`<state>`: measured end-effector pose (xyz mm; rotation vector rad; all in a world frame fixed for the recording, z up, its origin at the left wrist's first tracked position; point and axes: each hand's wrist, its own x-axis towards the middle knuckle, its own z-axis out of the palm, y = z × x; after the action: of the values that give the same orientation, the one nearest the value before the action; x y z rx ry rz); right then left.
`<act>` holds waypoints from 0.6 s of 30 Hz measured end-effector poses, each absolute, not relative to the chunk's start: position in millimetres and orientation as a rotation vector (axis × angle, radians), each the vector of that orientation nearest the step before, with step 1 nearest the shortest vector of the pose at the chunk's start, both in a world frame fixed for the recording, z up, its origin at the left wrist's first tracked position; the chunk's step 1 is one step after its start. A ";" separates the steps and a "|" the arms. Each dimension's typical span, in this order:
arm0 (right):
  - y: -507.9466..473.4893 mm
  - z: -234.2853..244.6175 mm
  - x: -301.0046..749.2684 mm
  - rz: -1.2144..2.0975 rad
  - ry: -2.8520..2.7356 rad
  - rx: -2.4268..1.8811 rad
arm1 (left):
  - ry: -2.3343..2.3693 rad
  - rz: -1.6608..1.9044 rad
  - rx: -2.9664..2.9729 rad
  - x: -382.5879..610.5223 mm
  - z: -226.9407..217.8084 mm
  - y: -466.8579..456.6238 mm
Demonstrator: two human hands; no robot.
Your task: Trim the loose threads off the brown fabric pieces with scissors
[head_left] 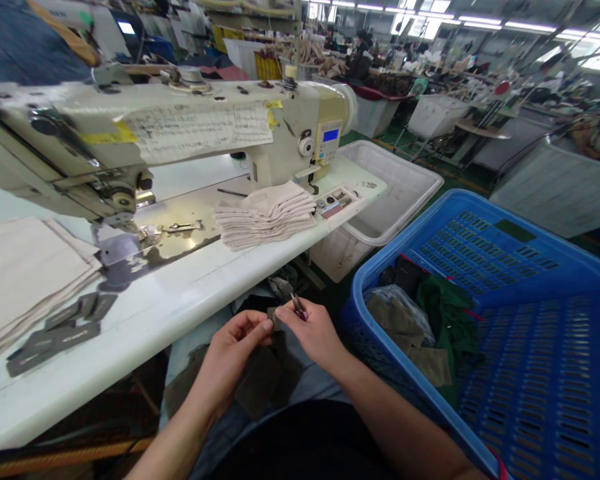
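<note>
Over the lap, my left hand (237,343) pinches the edge of a small dark olive fabric piece (275,319) between thumb and fingers. My right hand (316,335) meets it from the other side, its thumb and finger also at the piece. Tucked in that right hand are thread snips (298,305), their metal tips pointing up and away. Below both hands, more olive fabric pieces (263,383) lie on the lap, partly covered by the left hand and wrist.
A sewing machine (190,127) stands on a white table (180,300). Folded cream fabric (267,213) is stacked there, with cream panels (25,273) and dark fabric tabs (63,333) at left. At right, a blue basket (480,207) holds green and olive cloth; behind it sits a white bin (405,173).
</note>
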<state>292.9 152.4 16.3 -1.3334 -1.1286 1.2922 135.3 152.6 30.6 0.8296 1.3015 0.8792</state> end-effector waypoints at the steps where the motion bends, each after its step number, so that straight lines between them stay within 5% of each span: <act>1: 151.9 15.4 291.9 1.305 -1.103 -1.319 | 1.294 0.902 0.784 135.3 31.0 152.7; 18: 140.1 20.1 283.5 1.155 -1.192 -1.275 | 0.856 0.894 0.392 127.7 30.7 135.5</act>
<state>283.5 140.1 20.1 -1.2746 -1.1924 1.1554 127.7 135.5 30.7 0.3916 0.8555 0.8936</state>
